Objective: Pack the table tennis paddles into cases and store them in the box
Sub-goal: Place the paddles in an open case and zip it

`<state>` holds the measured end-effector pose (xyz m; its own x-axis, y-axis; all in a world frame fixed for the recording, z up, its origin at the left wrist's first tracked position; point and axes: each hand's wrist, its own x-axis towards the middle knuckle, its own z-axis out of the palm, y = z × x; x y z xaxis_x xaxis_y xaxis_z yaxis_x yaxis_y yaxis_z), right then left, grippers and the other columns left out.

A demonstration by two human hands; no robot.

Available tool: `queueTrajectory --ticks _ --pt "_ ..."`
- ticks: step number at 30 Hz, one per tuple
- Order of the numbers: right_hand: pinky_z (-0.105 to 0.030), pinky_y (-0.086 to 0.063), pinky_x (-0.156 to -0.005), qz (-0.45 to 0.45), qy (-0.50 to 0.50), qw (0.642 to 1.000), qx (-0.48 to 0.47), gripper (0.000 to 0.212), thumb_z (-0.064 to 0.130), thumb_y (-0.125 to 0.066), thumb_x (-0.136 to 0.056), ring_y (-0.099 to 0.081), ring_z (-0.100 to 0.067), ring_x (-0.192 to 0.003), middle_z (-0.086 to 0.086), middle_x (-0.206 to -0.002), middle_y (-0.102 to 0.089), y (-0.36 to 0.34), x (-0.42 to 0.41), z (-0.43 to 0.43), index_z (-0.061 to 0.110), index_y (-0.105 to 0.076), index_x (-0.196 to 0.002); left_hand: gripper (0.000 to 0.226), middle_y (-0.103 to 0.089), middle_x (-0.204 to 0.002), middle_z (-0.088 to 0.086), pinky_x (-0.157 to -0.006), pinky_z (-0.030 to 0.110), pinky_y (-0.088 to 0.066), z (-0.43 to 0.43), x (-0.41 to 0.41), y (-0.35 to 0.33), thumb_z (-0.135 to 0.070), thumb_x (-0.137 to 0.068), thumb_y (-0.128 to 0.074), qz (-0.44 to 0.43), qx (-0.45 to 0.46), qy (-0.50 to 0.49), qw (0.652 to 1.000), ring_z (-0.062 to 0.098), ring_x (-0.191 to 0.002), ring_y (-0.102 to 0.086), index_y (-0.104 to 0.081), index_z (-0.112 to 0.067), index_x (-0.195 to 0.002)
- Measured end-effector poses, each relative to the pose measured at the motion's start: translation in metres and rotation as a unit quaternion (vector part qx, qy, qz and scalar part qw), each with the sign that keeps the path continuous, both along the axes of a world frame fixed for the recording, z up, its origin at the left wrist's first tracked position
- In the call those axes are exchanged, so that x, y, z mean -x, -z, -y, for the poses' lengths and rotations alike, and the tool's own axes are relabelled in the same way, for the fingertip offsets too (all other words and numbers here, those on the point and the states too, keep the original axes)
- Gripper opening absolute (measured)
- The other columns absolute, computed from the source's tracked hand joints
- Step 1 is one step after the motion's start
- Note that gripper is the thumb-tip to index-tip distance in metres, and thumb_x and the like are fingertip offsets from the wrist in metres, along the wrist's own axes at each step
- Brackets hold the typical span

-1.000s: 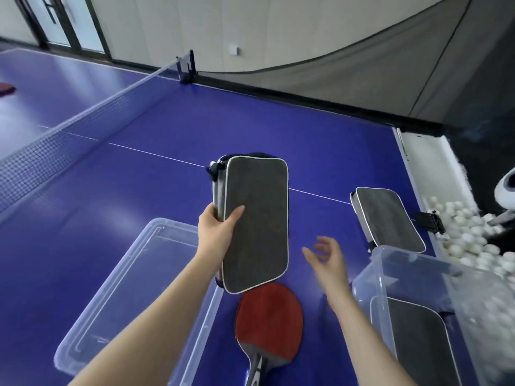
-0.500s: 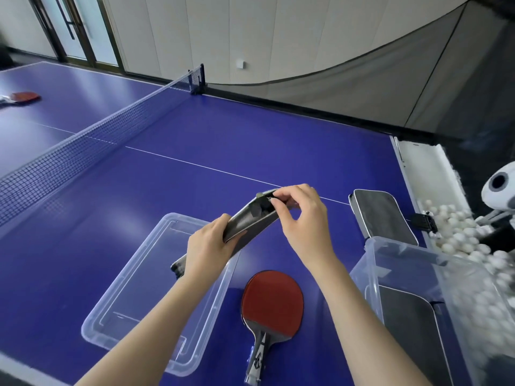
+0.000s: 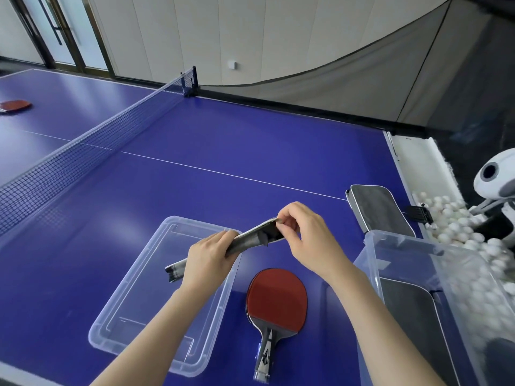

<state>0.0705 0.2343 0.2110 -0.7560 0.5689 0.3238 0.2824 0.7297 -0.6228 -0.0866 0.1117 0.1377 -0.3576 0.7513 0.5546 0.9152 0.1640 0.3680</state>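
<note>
Your left hand (image 3: 207, 260) grips the grey case (image 3: 250, 238) around its middle, fingers curled over the top edge. Your right hand (image 3: 309, 238) pinches its raised end with its fingertips. The case is edge-on, in the air, and tilts up toward the right hand. The red paddle (image 3: 277, 299) lies flat on the table between your forearms, handle toward you. The clear lid (image 3: 133, 310) is under your left hand. The clear box (image 3: 404, 246) is just right of your right forearm, with a packed case (image 3: 412, 307) inside. A spare case (image 3: 379, 210) lies beyond the box.
</note>
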Motion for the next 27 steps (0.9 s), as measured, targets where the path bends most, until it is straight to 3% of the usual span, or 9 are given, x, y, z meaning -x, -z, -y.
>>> queueTrajectory --ticks 6,9,11,12,15,18,22,24,27 --pt "-0.009 -0.043 -0.061 -0.137 0.146 0.974 0.103 0.013 0.008 -0.063 -0.084 -0.056 0.000 -0.067 0.010 -0.069 -0.061 0.006 0.000 -0.006 0.017 -0.059 -0.076 0.024 -0.036 -0.054 -0.014 -0.045 0.015 -0.022 0.005 -0.001 -0.007 -0.013 -0.070 -0.072 0.097 0.024 -0.020 0.995 0.012 -0.048 -0.032 -0.051 -0.023 -0.070" --pt "-0.017 -0.046 -0.066 -0.143 0.205 0.950 0.188 0.016 0.010 -0.065 -0.082 -0.058 -0.004 -0.067 0.007 -0.069 -0.063 0.010 -0.004 -0.026 0.020 -0.060 -0.070 0.030 -0.034 -0.049 -0.011 -0.045 0.020 -0.025 0.007 -0.001 -0.010 -0.019 -0.072 -0.066 0.133 0.021 -0.024 0.991 0.011 -0.049 -0.032 -0.039 -0.031 -0.067" --pt "-0.030 -0.048 -0.070 -0.150 0.238 0.920 0.273 0.015 0.008 -0.064 -0.083 -0.058 -0.016 -0.069 0.000 -0.070 -0.064 0.014 -0.007 -0.042 0.015 -0.060 -0.070 0.038 -0.039 -0.048 -0.008 -0.046 0.020 -0.027 0.008 0.000 -0.013 -0.027 -0.076 -0.068 0.172 0.004 -0.032 0.985 0.011 -0.051 -0.034 -0.033 -0.033 -0.060" --pt "-0.031 -0.048 -0.069 -0.160 0.255 0.901 0.313 0.015 0.007 -0.063 -0.084 -0.057 -0.019 -0.068 -0.003 -0.069 -0.063 0.016 -0.009 -0.050 0.012 -0.060 -0.070 0.037 -0.043 -0.050 -0.006 -0.049 0.022 -0.032 0.009 0.000 -0.014 -0.030 -0.077 -0.072 0.205 -0.002 -0.035 0.978 0.010 -0.051 -0.035 -0.040 -0.030 -0.058" --pt "-0.022 -0.051 -0.058 -0.207 0.265 0.830 0.445 0.013 0.000 -0.060 -0.085 -0.056 -0.017 -0.062 -0.007 -0.065 -0.062 0.021 -0.017 -0.065 0.005 -0.062 -0.074 0.035 -0.057 -0.060 0.014 -0.060 0.040 -0.044 0.010 0.001 -0.022 -0.027 -0.076 -0.079 0.274 -0.026 -0.031 0.961 0.026 -0.057 -0.044 -0.058 0.000 -0.072" --pt "-0.025 -0.054 -0.058 -0.221 0.250 0.773 0.539 0.008 -0.002 -0.058 -0.083 -0.061 -0.019 -0.062 -0.008 -0.064 -0.066 0.027 -0.023 -0.068 0.001 -0.065 -0.079 0.037 -0.043 -0.052 0.005 -0.052 0.023 -0.033 0.009 -0.004 -0.033 -0.019 -0.074 -0.081 0.324 -0.079 -0.013 0.943 0.010 -0.054 -0.034 -0.051 0.001 -0.065" --pt "-0.033 -0.053 -0.061 -0.202 0.233 0.703 0.641 0.008 -0.003 -0.056 -0.081 -0.063 -0.023 -0.064 -0.012 -0.062 -0.067 0.032 -0.021 -0.064 0.000 -0.063 -0.077 0.039 -0.036 -0.054 0.001 -0.052 0.022 -0.028 0.004 -0.003 -0.046 -0.017 -0.075 -0.080 0.380 -0.116 0.003 0.918 0.008 -0.053 -0.032 -0.048 0.001 -0.064" --pt "-0.037 -0.053 -0.064 -0.168 0.235 0.687 0.666 0.010 -0.004 -0.053 -0.082 -0.062 -0.025 -0.067 -0.013 -0.065 -0.066 0.038 -0.017 -0.055 0.000 -0.061 -0.077 0.025 -0.050 -0.058 0.008 -0.058 0.027 -0.039 0.001 -0.003 -0.052 -0.017 -0.076 -0.079 0.442 -0.155 0.010 0.884 0.011 -0.058 -0.045 -0.059 -0.005 -0.069" --pt "-0.042 -0.050 -0.071 -0.120 0.233 0.664 0.700 0.013 -0.005 -0.047 -0.084 -0.059 -0.029 -0.073 -0.017 -0.078 -0.061 0.057 -0.014 -0.030 0.000 -0.056 -0.075 0.012 -0.072 -0.077 0.000 -0.070 0.037 -0.055 -0.003 0.005 -0.064 -0.023 -0.072 -0.080 0.590 -0.266 0.013 0.762 0.018 -0.072 -0.064 -0.073 -0.019 -0.081"
